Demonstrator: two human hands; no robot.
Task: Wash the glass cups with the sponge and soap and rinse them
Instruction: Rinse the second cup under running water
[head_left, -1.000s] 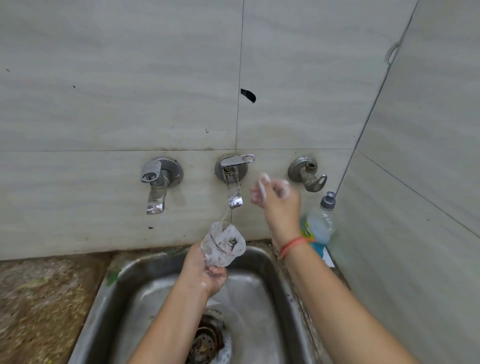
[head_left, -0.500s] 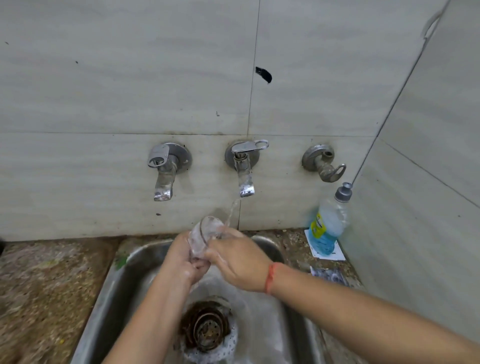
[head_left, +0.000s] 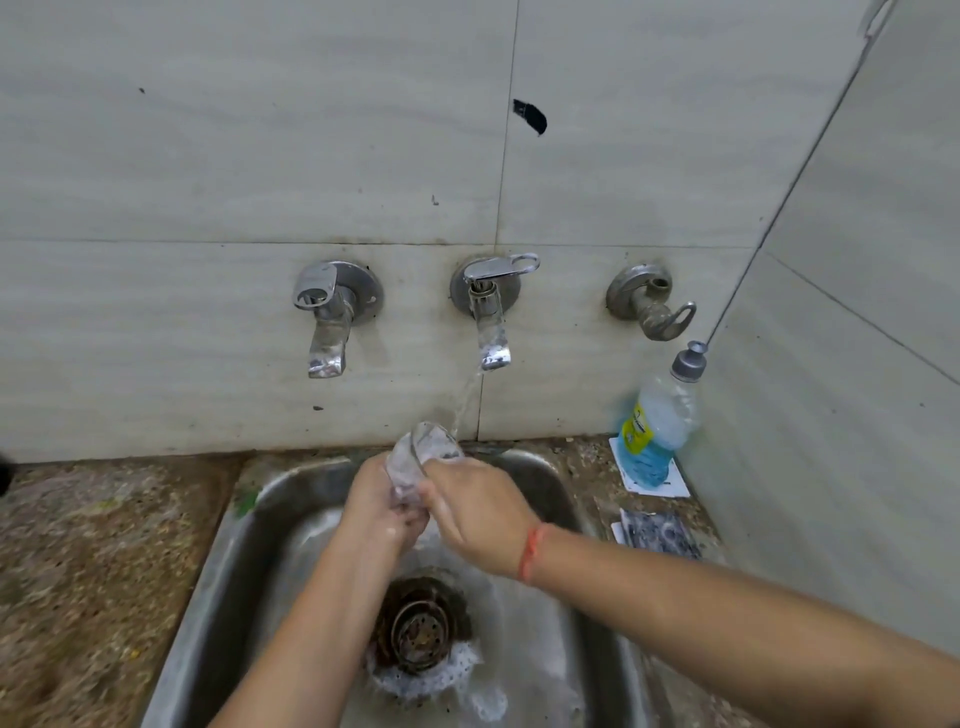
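Observation:
A clear glass cup is held tilted over the steel sink, its mouth up toward the running water. My left hand grips the cup's lower part from the left. My right hand wraps the cup's right side, fingers curled onto the glass. Water streams from the middle tap onto the cup's rim. A soap bottle with blue liquid stands in the back right corner. No sponge is in view.
A second tap sits left of the running one and a valve to its right. The drain strainer lies under my forearms with foam around it. Speckled stone counter flanks the sink; a dark patterned packet lies at right.
My right hand came down from beside the tap and closed on the cup. The cup sank lower over the sink and tilted left under the stream. The camera tipped downward.

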